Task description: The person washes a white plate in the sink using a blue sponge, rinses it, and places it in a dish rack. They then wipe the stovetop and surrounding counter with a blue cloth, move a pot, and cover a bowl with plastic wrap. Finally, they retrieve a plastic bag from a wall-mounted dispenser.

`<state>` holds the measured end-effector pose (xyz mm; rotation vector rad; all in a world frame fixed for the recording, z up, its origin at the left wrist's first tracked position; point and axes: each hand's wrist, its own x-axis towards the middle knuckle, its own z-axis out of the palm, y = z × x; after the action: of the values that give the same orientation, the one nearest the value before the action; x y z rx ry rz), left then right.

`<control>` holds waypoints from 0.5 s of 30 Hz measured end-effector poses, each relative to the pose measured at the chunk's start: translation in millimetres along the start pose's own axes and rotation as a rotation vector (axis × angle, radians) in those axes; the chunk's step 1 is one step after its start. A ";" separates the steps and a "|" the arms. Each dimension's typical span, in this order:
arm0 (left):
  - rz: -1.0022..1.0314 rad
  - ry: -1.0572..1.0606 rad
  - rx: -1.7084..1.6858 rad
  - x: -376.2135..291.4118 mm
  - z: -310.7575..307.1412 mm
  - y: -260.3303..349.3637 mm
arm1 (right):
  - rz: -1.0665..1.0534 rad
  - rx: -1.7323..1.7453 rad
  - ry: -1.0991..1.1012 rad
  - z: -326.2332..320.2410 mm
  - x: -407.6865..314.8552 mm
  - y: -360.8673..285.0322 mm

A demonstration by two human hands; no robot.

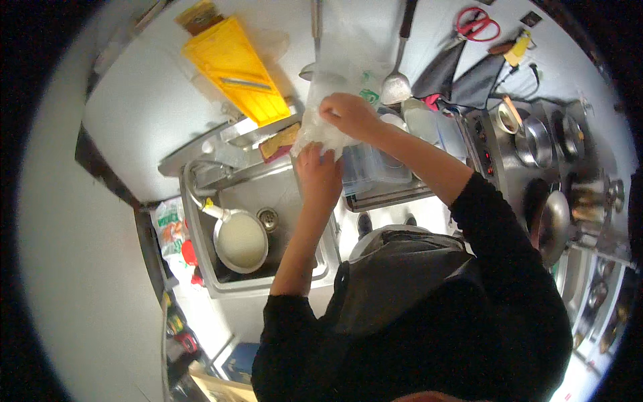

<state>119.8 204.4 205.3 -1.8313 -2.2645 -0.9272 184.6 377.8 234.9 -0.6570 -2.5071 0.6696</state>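
Observation:
A translucent plastic bag [329, 83] with green print hangs in front of the wall, above the edge between the sink and the drying area. My right hand [354, 115] pinches it around the middle. Lower down, the fingers of my left hand [319, 173] curl over its bottom part, partly hiding it. What the bag holds is hard to make out. To the left, a round pot [242, 241] with pale, cloudy contents sits in the steel sink [291, 196], beside the drain [267, 219]. Next to it is the curved faucet [193, 176].
A yellow mandoline slicer [236, 70], a metal turner [397, 88] and red-handled scissors [477, 24] hang on the wall. A sponge [280, 142] lies at the sink's back edge. Clear plastic containers [371, 163] stand right of the sink. Farther right, a stove [495, 145] carries pans.

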 end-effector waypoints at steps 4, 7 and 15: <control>0.024 0.291 -0.223 5.1 -8.6 11.1 | 0.269 0.690 0.290 -48.6 -36.6 3.3; -0.074 0.235 -0.601 14.4 -13.0 37.3 | 0.369 0.940 0.320 -77.4 -85.1 0.9; -0.409 -0.271 -1.606 31.2 7.9 163.1 | 0.367 1.020 0.422 -124.8 -225.5 -3.8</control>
<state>262.2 251.4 277.1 -1.6939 -1.9997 -3.3921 426.1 293.0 265.4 -0.7306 -1.3786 1.5716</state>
